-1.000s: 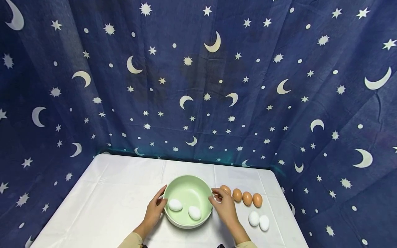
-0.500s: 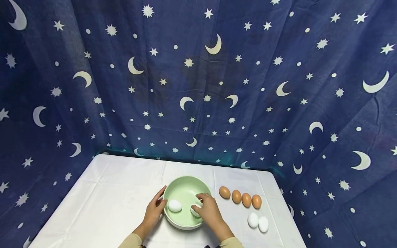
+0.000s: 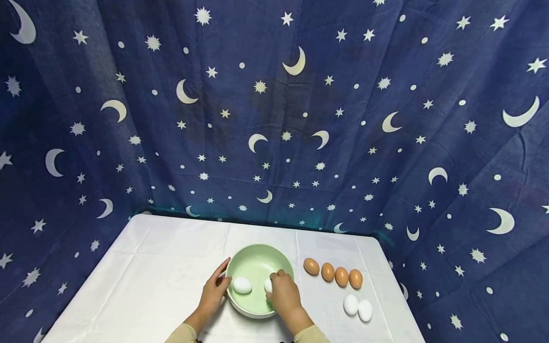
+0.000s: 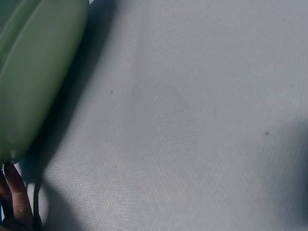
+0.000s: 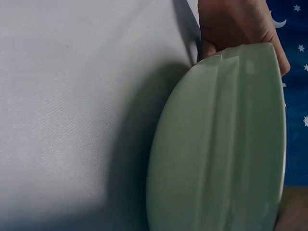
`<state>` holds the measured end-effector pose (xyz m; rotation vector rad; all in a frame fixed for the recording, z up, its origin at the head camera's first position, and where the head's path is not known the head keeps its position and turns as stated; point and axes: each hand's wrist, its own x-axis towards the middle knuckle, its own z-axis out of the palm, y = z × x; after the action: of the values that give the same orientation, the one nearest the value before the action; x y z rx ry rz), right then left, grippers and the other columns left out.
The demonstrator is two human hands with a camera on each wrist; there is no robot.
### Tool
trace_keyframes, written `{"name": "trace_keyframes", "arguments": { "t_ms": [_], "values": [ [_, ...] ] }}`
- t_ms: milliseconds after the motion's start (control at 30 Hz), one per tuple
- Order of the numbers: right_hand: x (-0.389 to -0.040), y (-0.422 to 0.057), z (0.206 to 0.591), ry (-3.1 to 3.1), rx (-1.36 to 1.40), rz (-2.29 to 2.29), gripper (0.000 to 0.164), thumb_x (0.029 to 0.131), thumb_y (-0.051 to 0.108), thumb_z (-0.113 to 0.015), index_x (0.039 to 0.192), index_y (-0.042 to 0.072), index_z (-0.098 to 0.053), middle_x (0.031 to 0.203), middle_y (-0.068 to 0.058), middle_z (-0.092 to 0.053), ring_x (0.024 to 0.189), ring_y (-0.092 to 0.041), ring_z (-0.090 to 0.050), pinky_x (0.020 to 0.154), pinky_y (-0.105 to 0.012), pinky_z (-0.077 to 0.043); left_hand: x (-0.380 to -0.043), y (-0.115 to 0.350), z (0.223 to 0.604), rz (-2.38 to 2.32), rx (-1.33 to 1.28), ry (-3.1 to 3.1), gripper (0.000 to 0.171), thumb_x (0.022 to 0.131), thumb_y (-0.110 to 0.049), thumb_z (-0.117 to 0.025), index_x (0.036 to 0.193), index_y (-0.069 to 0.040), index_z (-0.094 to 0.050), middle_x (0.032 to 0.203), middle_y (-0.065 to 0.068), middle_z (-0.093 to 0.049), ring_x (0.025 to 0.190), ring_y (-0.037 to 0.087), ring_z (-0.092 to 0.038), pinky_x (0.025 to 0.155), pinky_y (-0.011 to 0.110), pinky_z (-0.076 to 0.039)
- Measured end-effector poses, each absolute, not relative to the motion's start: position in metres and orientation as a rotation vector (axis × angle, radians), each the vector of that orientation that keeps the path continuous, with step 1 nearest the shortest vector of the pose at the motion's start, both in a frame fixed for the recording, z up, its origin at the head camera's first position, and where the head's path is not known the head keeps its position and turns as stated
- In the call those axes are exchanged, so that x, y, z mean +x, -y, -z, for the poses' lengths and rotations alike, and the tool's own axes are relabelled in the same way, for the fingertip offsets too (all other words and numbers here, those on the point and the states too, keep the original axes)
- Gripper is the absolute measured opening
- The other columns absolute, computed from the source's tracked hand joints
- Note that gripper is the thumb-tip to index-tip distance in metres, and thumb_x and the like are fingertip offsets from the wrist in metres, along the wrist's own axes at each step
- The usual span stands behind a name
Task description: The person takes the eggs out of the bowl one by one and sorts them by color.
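A pale green bowl [image 3: 259, 259] stands on the white cloth, also seen from outside in the left wrist view as the bowl's wall [image 4: 43, 72] and in the right wrist view as its side [image 5: 211, 144]. My left hand [image 3: 211, 296] holds the bowl's left side, thumb at the rim. Inside the bowl, one white egg [image 3: 242, 285] lies at left. My right hand [image 3: 286, 296] reaches over the right rim, its fingers curled round a second white egg [image 3: 268, 285], most of which it hides. In the right wrist view my left hand [image 5: 240, 21] shows against the bowl.
Right of the bowl, several brown eggs [image 3: 328, 272] lie in a row. Nearer to me are two white eggs [image 3: 350, 305] side by side. The table [image 3: 171, 243] has a white cloth, and a blue curtain [image 3: 274, 119] with moons and stars hangs behind and around it.
My right hand has left the bowl's right rim, moved left and down into the bowl and taken hold of the right white egg. The left hand has stayed at the bowl.
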<state>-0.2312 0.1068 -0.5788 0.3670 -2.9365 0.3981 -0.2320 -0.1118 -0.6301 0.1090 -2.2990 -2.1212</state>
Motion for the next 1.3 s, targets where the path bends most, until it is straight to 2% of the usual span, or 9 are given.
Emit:
{"name": "trace_keyframes", "arguments": {
  "t_ms": [233, 567, 900, 1300],
  "values": [
    [-0.2370, -0.1023, 0.5804, 2.937, 0.320, -0.398, 0.043, 0.062, 0.014, -0.090, 0.100, 0.002, -0.072, 0.086, -0.008, -0.063, 0.076, -0.023, -0.063, 0.068, -0.035, -0.057, -0.2327, 0.1122, 0.6314, 2.131, 0.112, 2.285, 0.053, 0.097, -0.018, -0.058, 0.149, -0.022, -0.045, 0.145, 0.017, -0.048, 0.109, 0.023, -0.062, 0.070, 0.025, -0.055],
    [-0.2397, -0.1002, 0.5847, 2.930, 0.296, -0.381, 0.045, 0.062, 0.017, -0.091, 0.100, 0.002, -0.072, 0.085, -0.008, -0.065, 0.075, -0.022, -0.063, 0.069, -0.035, -0.057, -0.2321, 0.1123, 0.6324, 2.099, 0.116, 2.291, 0.053, 0.097, -0.017, -0.058, 0.148, -0.022, -0.046, 0.146, 0.017, -0.048, 0.120, 0.032, -0.058, 0.078, 0.021, -0.054],
    [-0.2402, -0.1022, 0.5864, 2.901, 0.289, -0.426, 0.048, 0.061, 0.018, -0.091, 0.102, 0.001, -0.072, 0.087, -0.008, -0.066, 0.077, -0.023, -0.065, 0.071, -0.035, -0.057, -0.2327, 0.1126, 0.6322, 2.152, 0.090, 2.276, 0.053, 0.098, -0.019, -0.058, 0.149, -0.022, -0.044, 0.148, 0.017, -0.045, 0.122, 0.033, -0.057, 0.076, 0.022, -0.054],
    [-0.2420, -0.1028, 0.5868, 2.882, 0.248, -0.571, 0.048, 0.066, 0.021, -0.088, 0.107, 0.001, -0.071, 0.093, -0.008, -0.067, 0.081, -0.023, -0.067, 0.076, -0.036, -0.057, -0.2325, 0.1140, 0.6329, 2.176, 0.084, 2.253, 0.053, 0.098, -0.018, -0.057, 0.149, -0.021, -0.044, 0.148, 0.018, -0.044, 0.120, 0.034, -0.058, 0.075, 0.024, -0.055]
  ]
}}
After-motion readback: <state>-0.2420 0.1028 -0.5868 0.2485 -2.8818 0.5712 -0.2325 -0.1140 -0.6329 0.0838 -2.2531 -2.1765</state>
